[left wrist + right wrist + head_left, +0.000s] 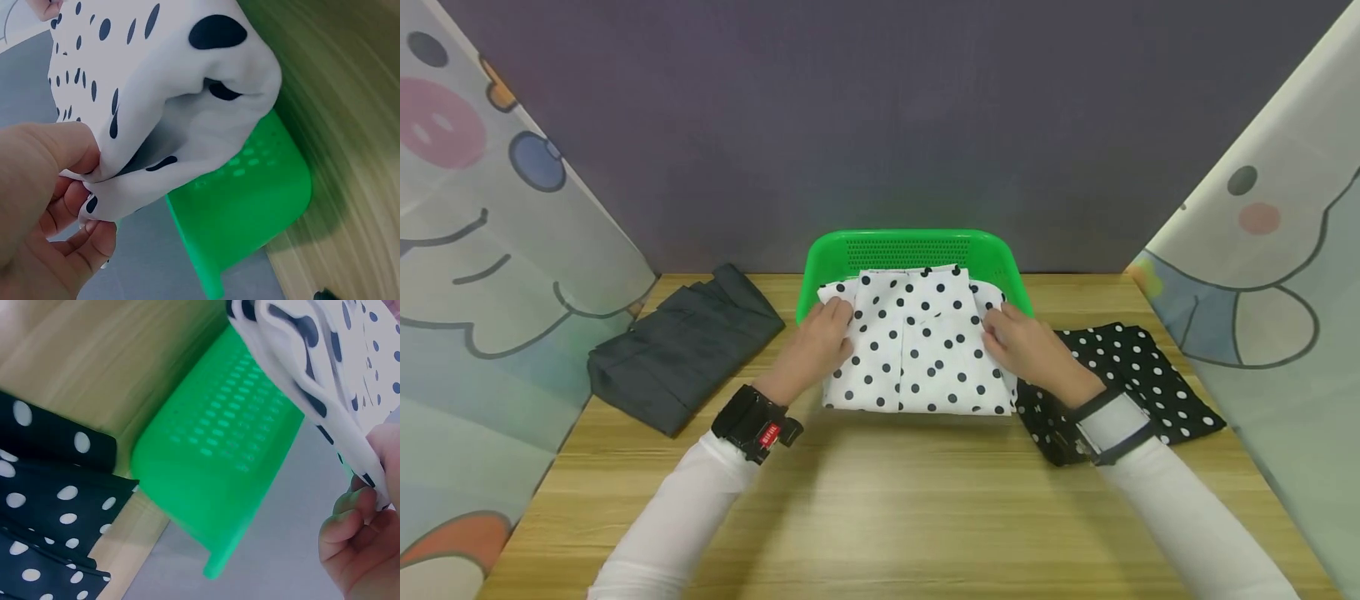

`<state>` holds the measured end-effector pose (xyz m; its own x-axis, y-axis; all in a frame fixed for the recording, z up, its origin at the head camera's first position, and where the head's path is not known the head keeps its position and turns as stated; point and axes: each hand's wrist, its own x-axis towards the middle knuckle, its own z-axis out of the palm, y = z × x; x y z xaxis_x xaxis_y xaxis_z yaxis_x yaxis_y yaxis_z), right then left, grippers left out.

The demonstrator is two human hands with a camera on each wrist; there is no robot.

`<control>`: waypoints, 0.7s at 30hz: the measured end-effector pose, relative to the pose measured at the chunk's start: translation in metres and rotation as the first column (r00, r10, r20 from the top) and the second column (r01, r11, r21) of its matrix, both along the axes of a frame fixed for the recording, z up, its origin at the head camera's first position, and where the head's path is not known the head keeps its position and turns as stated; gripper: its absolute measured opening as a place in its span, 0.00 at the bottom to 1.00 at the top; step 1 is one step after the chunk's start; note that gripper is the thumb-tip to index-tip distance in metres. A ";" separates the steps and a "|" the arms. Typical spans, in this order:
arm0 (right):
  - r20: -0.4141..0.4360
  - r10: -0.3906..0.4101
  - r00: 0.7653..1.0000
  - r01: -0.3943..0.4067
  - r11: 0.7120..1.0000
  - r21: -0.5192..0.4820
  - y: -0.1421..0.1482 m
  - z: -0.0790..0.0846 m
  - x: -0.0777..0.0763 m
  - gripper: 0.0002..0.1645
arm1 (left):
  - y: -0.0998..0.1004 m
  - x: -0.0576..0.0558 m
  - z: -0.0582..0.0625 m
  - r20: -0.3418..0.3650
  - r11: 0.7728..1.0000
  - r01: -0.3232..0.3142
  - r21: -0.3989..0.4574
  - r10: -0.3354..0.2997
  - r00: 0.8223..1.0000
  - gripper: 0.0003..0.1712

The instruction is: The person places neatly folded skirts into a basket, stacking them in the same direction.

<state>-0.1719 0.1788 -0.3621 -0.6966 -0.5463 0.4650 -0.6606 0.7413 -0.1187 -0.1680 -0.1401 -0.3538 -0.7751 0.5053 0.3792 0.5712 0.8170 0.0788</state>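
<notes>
A folded white cloth with black dots [936, 350], likely a garment, is held up between both hands in front of a green basket [917, 242]. My left hand [820, 340] pinches its left edge; the left wrist view shows thumb and fingers [75, 150] closed on the layered fabric. At the opposite edge my right hand [1026, 343] pinches the cloth, with curled fingers [350, 515] under the layers in the right wrist view. The cloth overlaps the basket's front, its lower edge hanging over the table side.
A folded dark grey cloth [685, 354] lies on the wooden table [880, 508] at the left. To the right, a folded black cloth with white dots [1172, 400] lies partly beneath the right forearm. A dark wall [880, 125] rises behind the basket.
</notes>
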 end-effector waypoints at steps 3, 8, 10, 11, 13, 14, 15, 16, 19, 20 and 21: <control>0.044 -0.016 0.999 0.016 1.000 0.007 -0.001 0.006 -0.006 0.03 | 0.000 -0.006 0.005 0.026 1.000 -0.013 -0.022 0.014 1.000 0.12; 0.114 -0.045 0.993 0.042 0.999 0.025 -0.003 0.018 -0.019 0.04 | 0.000 -0.020 0.016 0.092 0.998 -0.038 -0.043 0.042 0.995 0.11; 0.124 -0.050 0.991 0.046 0.998 0.032 -0.004 0.022 -0.025 0.04 | 0.001 -0.026 0.020 0.125 0.998 -0.053 -0.037 0.057 0.991 0.11; 0.134 -0.054 0.990 0.049 0.998 0.035 -0.005 0.024 -0.028 0.04 | 0.001 -0.029 0.021 0.135 0.998 -0.059 -0.034 0.063 0.989 0.11; 0.142 -0.064 0.988 0.059 0.997 0.042 -0.005 0.027 -0.033 0.04 | 0.002 -0.034 0.024 0.147 0.997 -0.065 -0.034 0.070 0.987 0.11; 0.145 -0.067 0.987 0.061 0.997 0.043 -0.005 0.028 -0.035 0.04 | 0.003 -0.037 0.025 0.148 0.997 -0.066 -0.035 0.070 0.987 0.11; 0.148 -0.069 0.987 0.063 0.997 0.040 -0.005 0.029 -0.038 0.05 | 0.003 -0.039 0.026 0.149 0.997 -0.065 -0.034 0.069 0.986 0.11; 0.149 -0.069 0.986 0.065 0.997 0.037 -0.005 0.030 -0.040 0.04 | 0.004 -0.041 0.027 0.151 0.997 -0.065 -0.031 0.069 0.986 0.11; 0.137 -0.077 0.987 0.074 0.997 0.032 -0.004 0.032 -0.048 0.04 | 0.006 -0.048 0.030 0.148 0.998 -0.064 -0.027 0.068 0.987 0.11; 0.135 -0.081 0.988 0.077 0.997 0.030 -0.004 0.033 -0.050 0.05 | 0.006 -0.050 0.031 0.144 0.998 -0.063 -0.026 0.066 0.987 0.11; 0.136 -0.090 0.987 0.087 0.996 0.033 -0.004 0.035 -0.053 0.05 | 0.007 -0.052 0.031 0.141 0.998 -0.061 -0.024 0.064 0.988 0.11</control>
<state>-0.2244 0.1750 -0.3275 -0.7988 -0.4906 0.3481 -0.5712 0.8001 -0.1831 -0.2200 -0.1335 -0.3225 -0.8506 0.4606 0.2536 0.5033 0.8528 0.1392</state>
